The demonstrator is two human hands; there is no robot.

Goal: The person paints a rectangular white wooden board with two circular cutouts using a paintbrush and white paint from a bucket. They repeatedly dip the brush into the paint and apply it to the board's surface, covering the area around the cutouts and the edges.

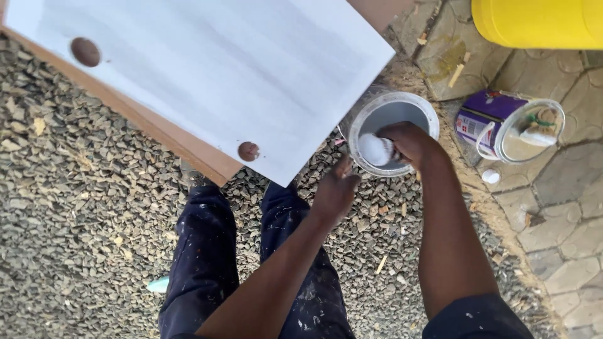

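Nearest the camera are the person's two bare forearms, reaching forward over dark paint-spattered trousers [207,263]; beneath them lies a bed of grey gravel [81,207] strewn with wood chips; the left hand [336,188] hangs loose above the gravel, fingers slack and holding nothing, just short of the corner of the board; the right hand [411,144] is clenched around a white wad [375,149], which looks like a paint-soaked cloth or sponge, and holds it inside the mouth of a white paint bucket [394,103] standing upright on the ground between the gravel and the paving; just to the left of the bucket, and partly over it, a white-painted board [207,69] lies tilted across the upper left, with two round holes near its lower edge and a bare wooden edge showing beneath; to the right of the bucket, on stone paving [559,207], a purple-labelled tin [505,125] lies on its side, mouth towards the right; a small white cap [490,176] sits just below it; farthest off, at the upper right corner, stands a yellow drum [540,22].
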